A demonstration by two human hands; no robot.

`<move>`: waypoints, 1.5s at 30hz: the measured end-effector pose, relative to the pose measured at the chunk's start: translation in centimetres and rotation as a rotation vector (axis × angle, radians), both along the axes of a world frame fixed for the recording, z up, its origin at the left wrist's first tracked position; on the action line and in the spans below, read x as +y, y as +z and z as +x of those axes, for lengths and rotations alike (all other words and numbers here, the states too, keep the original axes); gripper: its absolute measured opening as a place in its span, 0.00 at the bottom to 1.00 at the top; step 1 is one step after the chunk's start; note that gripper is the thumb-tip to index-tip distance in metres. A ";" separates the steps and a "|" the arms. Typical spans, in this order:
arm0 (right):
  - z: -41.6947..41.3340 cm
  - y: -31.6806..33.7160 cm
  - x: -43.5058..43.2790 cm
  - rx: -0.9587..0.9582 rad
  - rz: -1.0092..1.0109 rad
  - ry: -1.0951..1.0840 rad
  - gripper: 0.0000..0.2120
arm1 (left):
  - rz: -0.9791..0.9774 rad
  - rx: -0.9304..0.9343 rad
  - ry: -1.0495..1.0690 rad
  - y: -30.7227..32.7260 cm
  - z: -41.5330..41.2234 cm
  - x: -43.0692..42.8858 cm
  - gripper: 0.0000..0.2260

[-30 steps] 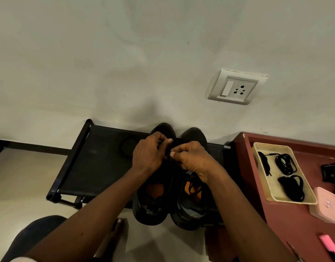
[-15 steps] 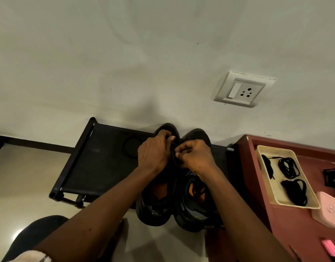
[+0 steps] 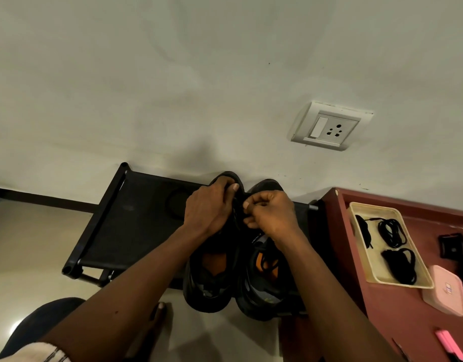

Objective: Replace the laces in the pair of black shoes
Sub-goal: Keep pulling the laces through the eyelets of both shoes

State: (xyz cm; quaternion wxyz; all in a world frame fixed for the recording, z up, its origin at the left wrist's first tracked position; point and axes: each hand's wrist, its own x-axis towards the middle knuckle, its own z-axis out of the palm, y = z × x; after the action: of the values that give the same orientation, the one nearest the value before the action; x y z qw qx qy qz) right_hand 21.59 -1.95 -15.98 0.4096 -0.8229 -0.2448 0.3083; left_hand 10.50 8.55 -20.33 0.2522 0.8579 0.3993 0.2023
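Two black shoes with orange insoles stand side by side on a low black rack (image 3: 136, 231), toes toward the wall: the left shoe (image 3: 207, 283) and the right shoe (image 3: 264, 291). My left hand (image 3: 209, 207) lies curled over the front of the left shoe, thumb near its toe. My right hand (image 3: 271, 212) pinches a black lace (image 3: 238, 209) at the eyelets between the two hands. A loose lace lies inside the right shoe. Several coiled black laces (image 3: 392, 231) lie in a cream tray (image 3: 424, 280) on the right.
A dark red table (image 3: 356, 257) stands right of the rack with the tray, a pink box (image 3: 444, 291), a black object (image 3: 452, 248) and a pink marker (image 3: 450, 346). A wall socket (image 3: 329, 126) sits above. My knee (image 3: 42, 325) and foot (image 3: 157, 313) are lower left.
Both hands have drawn closer together over the left shoe's front, and the right hand's fingers have curled tighter on the lace. The camera view shifted slightly.
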 end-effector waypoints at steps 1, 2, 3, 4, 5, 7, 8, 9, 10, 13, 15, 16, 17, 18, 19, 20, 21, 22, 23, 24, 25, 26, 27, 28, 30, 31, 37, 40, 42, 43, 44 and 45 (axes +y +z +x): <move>0.2 0.4 -0.2 -0.009 0.021 -0.048 0.10 | -0.014 -0.010 -0.013 0.1 -0.1 0.0 0.15; 0.5 0.7 -0.5 -0.036 0.041 -0.093 0.10 | -0.031 -0.018 -0.032 0.2 -0.3 0.0 0.15; 0.9 1.0 -0.8 -0.068 0.064 -0.133 0.10 | -0.048 -0.028 -0.051 0.3 -0.5 0.1 0.15; 1.1 1.4 -1.2 -0.090 0.096 -0.171 0.10 | -0.064 -0.040 -0.068 0.5 -0.7 0.0 0.14; 1.3 1.8 -1.5 -0.089 0.145 -0.211 0.09 | -0.075 -0.056 -0.081 0.6 -1.0 0.0 0.14; 1.3 2.8 -2.2 0.005 0.305 -0.306 0.07 | -0.067 -0.073 -0.106 1.0 -1.5 -0.2 0.14; 1.2 3.5 -2.4 0.099 0.410 -0.356 0.06 | -0.050 -0.069 -0.116 1.1 -1.8 -0.4 0.15; 1.0 4.2 -2.7 0.206 0.514 -0.398 0.06 | -0.037 -0.055 -0.129 1.3 -2.1 -0.7 0.17; 0.9 4.9 -3.1 0.308 0.607 -0.427 0.06 | -0.035 -0.031 -0.140 1.4 -2.4 -1.1 0.20; 0.3 6.0 -4.5 0.467 0.772 -0.449 0.06 | -0.053 0.055 -0.112 1.9 -3.1 -1.8 0.27; -0.4 5.8 -5.4 0.487 0.768 -0.459 0.06 | -0.070 0.106 -0.079 2.2 -3.6 -1.7 0.27; -0.7 5.5 -5.7 0.495 0.744 -0.463 0.06 | -0.094 0.123 -0.063 2.4 -4.0 -1.5 0.27; -0.9 5.2 -5.8 0.498 0.712 -0.470 0.05 | -0.130 0.129 -0.052 2.5 -4.4 -1.4 0.28; -0.9 4.9 -5.7 0.486 0.675 -0.481 0.05 | -0.175 0.117 -0.045 2.5 -4.7 -1.3 0.28; -0.8 4.8 -5.6 0.459 0.641 -0.496 0.05 | -0.217 0.092 -0.038 2.5 -5.0 -1.4 0.28; -0.5 4.7 -5.4 0.422 0.612 -0.508 0.05 | -0.246 0.066 -0.029 2.4 -5.2 -1.6 0.28; -0.2 4.6 -5.1 0.383 0.585 -0.509 0.05 | -0.257 0.051 -0.021 2.4 -5.2 -1.9 0.28; 0.2 4.5 -4.9 0.338 0.550 -0.491 0.05 | -0.255 0.046 -0.017 2.3 -5.2 -2.1 0.27; 0.5 4.4 -4.8 0.276 0.490 -0.445 0.05 | -0.252 0.044 -0.015 2.2 -5.0 -2.3 0.27; 0.8 4.1 -4.7 0.193 0.402 -0.364 0.05 | -0.255 0.042 -0.013 2.1 -4.9 -2.4 0.27; 0.9 3.9 -4.7 0.094 0.293 -0.253 0.05 | -0.262 0.039 -0.010 2.1 -4.8 -2.5 0.26; 0.9 3.5 -4.7 -0.010 0.178 -0.120 0.05 | -0.268 0.033 -0.004 2.1 -4.7 -2.4 0.26; 0.8 3.2 -4.6 -0.111 0.069 0.019 0.05 | -0.271 0.027 0.003 2.0 -4.7 -2.3 0.26; 0.5 2.9 -4.3 -0.200 -0.026 0.144 0.05 | -0.270 0.024 0.009 1.9 -4.7 -2.3 0.26; -0.2 2.5 -3.6 -0.346 -0.161 0.294 0.07 | -0.255 0.026 0.016 1.7 -4.7 -2.3 0.26; -0.6 2.4 -3.1 -0.411 -0.191 0.322 0.09 | -0.244 0.024 0.021 1.5 -4.7 -2.3 0.26; -1.6 1.9 -1.3 -0.586 -0.256 0.415 0.07 | -0.249 -0.015 0.007 1.3 -5.1 -2.8 0.26; -1.3 1.9 -1.1 -0.591 -0.259 0.366 0.05 | -0.297 -0.034 -0.011 1.1 -5.8 -3.4 0.28; -0.8 2.1 -1.0 -0.511 -0.184 0.266 0.07 | -0.316 -0.051 -0.010 0.9 -6.2 -3.9 0.28; -0.7 2.2 -1.0 -0.460 -0.128 0.205 0.07 | -0.324 -0.060 -0.004 0.9 -6.3 -3.9 0.27; -0.4 2.4 -1.0 -0.412 -0.070 0.145 0.07 | -0.333 -0.063 0.001 1.1 -6.3 -3.9 0.28; -0.2 2.5 -1.0 -0.372 -0.014 0.088 0.06 | -0.346 -0.058 0.004 1.3 -6.1 -3.8 0.28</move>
State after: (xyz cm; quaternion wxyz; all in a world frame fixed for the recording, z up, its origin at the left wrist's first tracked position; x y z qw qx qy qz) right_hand 21.40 -2.96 -13.44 0.3377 -0.8571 -0.3498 0.1701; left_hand 4.37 4.76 -18.98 0.4069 0.7947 0.4226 0.1560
